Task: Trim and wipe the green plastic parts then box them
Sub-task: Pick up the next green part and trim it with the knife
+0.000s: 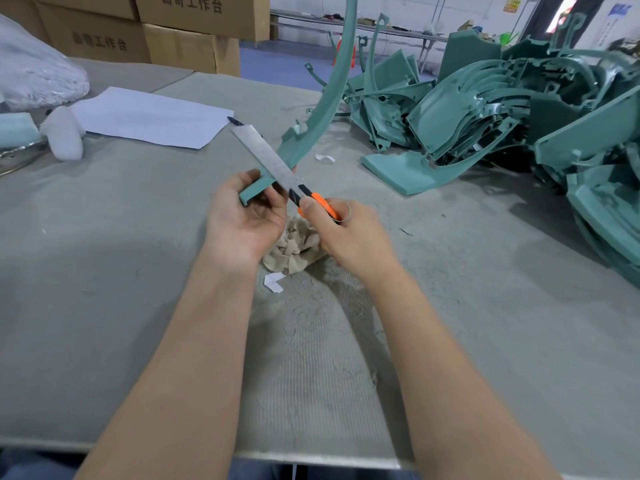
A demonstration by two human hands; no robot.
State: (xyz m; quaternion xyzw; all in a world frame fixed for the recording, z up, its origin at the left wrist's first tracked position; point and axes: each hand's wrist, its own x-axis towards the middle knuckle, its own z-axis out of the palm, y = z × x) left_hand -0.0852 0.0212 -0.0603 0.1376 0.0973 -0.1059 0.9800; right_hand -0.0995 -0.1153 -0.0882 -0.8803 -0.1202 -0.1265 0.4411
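The left fingers (274,199) and thumb curl round the squared bottom end of a long curved green part (333,91), pinching it just above the palm of the left hand (242,218). The right thumb (312,207) presses along the orange handle of a knife (289,176), with the other fingers of the right hand (346,235) wrapped round the handle from below. The knife's long steel blade is run far out. It lies slantwise across the part just above the left fingers, touching it, with its tip pointing up and left. From the left hand the part rises away over the table (104,237) and arcs up out of the top of the view. Directly under both hands a crumpled beige cloth (294,249) lies on the table, with a white scrap (273,283) and thin curled shavings (329,306) just nearer. To the right, well apart, a big tangled pile (519,109) of more green parts covers that end of the table. At far left a white sheet (149,116) lies flat. Behind it cardboard boxes (104,39) are stacked, one printed in dark characters "曲奇工作台"; the print on the box above is cut off at the top edge.
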